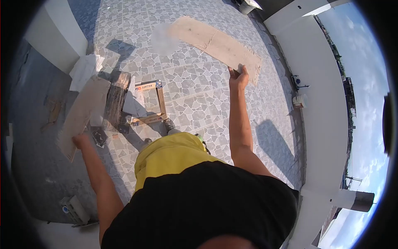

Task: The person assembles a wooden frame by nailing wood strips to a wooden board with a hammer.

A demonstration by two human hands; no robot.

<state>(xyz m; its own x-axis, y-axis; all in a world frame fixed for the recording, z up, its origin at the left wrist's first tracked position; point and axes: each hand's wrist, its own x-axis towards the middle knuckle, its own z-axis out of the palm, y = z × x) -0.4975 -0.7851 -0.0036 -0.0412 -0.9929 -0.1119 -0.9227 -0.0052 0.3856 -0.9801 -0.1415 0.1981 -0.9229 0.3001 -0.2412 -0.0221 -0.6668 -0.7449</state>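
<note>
On the right, my right hand (239,77) grips the lower edge of a long beige board (211,38) with frayed ends, its fingers closed on it. The board is held out over the patterned tile floor. At the left, my left hand (79,140) is closed on the edge of a second beige board (85,108), which slants upward beside a wooden block (116,97). Between my hands, a frame of cardboard strips marked "JUPITER" (147,86) lies on the floor near my feet.
White sheets (84,72) lie by a pillar (58,35) at the upper left. A white bucket (300,101) and a tap (299,81) are by the right wall (317,103). Another container (247,7) stands at the top. A boxy device (74,210) is at the lower left.
</note>
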